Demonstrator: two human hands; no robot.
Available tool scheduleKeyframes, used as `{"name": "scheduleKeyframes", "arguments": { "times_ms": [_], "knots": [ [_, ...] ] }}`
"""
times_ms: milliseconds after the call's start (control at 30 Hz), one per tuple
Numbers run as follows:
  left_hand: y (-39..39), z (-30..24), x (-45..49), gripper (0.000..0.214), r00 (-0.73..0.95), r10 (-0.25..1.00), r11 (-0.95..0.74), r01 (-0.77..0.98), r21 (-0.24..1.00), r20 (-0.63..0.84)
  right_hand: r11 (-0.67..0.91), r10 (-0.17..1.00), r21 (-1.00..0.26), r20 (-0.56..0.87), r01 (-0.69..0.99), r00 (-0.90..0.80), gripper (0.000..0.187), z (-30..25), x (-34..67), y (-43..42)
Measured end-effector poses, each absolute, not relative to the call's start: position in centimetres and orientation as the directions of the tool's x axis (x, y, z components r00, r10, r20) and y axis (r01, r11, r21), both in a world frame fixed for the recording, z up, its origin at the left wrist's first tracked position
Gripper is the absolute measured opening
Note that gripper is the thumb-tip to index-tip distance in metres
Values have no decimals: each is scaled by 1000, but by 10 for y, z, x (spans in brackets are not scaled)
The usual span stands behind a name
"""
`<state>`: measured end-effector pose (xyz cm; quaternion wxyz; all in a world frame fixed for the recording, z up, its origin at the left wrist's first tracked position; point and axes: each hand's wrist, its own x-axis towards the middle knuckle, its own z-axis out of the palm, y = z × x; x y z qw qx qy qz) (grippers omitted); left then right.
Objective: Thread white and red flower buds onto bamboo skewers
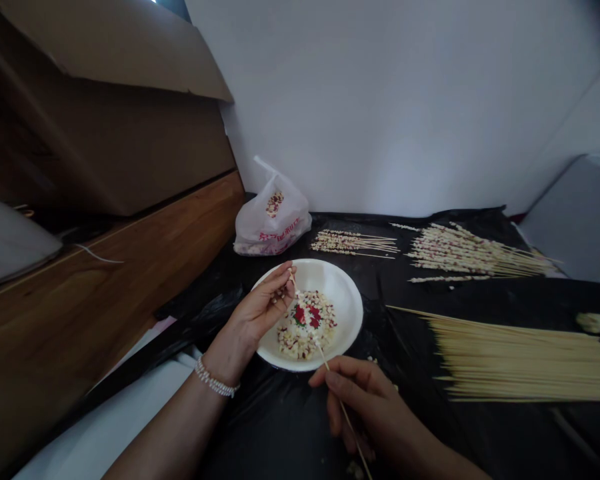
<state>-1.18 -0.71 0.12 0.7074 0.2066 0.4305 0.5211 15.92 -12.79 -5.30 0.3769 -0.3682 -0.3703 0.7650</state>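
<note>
A white bowl (349,303) with a red and green print on its bottom holds loose white and dark-red corn kernels (290,341). Over its left side is my left hand (267,303), fingers curled around a few kernels, with thumb and fingertips pinched near the far end of a thin wooden skewer (347,415). My right hand (363,400), in front of the bowl, grips the skewer's lower part between thumb and fingers. The skewer slants up over the bowl, and pale kernels appear threaded along its upper part. Its tip is hard to make out at the left fingers.
Behind the bowl stands a plastic bag (275,223) of kernels. Threaded skewers lie in a small bundle (353,243) and a larger pile (460,250) at the back right. Many bare skewers (525,357) lie at right on black plastic sheeting (405,293). A cardboard box (130,133) is at left.
</note>
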Motion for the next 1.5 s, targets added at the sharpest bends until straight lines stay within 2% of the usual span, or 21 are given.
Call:
{"name": "scheduleKeyframes", "arguments": {
  "times_ms": [167, 400, 633, 1000, 1100, 1300, 1400, 1500],
  "knots": [
    [-3, -1, -12, 22, 76, 916, 360, -591, 722, -394, -457, 845, -826, -289, -329, -449, 40, -53, 159, -129],
    [-3, 0, -11, 24, 62, 888, 363, -703, 612, -456, -469, 840, -826, -307, -312, -447, 43, -54, 159, -129],
    [-3, 3, -10, 32, 60, 881, 369, -710, 600, -470, -471, 840, -825, -312, -312, -444, 43, -53, 159, -127],
    [-1, -1, -11, 23, 55, 876, 361, -733, 576, -479, -473, 841, -831, -327, -293, -431, 40, -52, 158, -128],
    [1, -1, -11, 30, 68, 872, 374, -730, 571, -484, -481, 840, -829, -343, -284, -421, 40, -51, 159, -128],
    [-6, -5, -18, 42, 89, 910, 351, -686, 638, -405, -465, 847, -851, -347, -244, -404, 40, -49, 159, -129],
    [-9, -12, -25, 39, 146, 948, 311, -604, 734, -282, -456, 852, -855, -339, -246, -400, 40, -50, 159, -129],
    [-1, -22, -27, 32, 123, 944, 316, -611, 726, -307, -448, 856, -855, -325, -261, -402, 41, -50, 159, -129]
  ]
}}
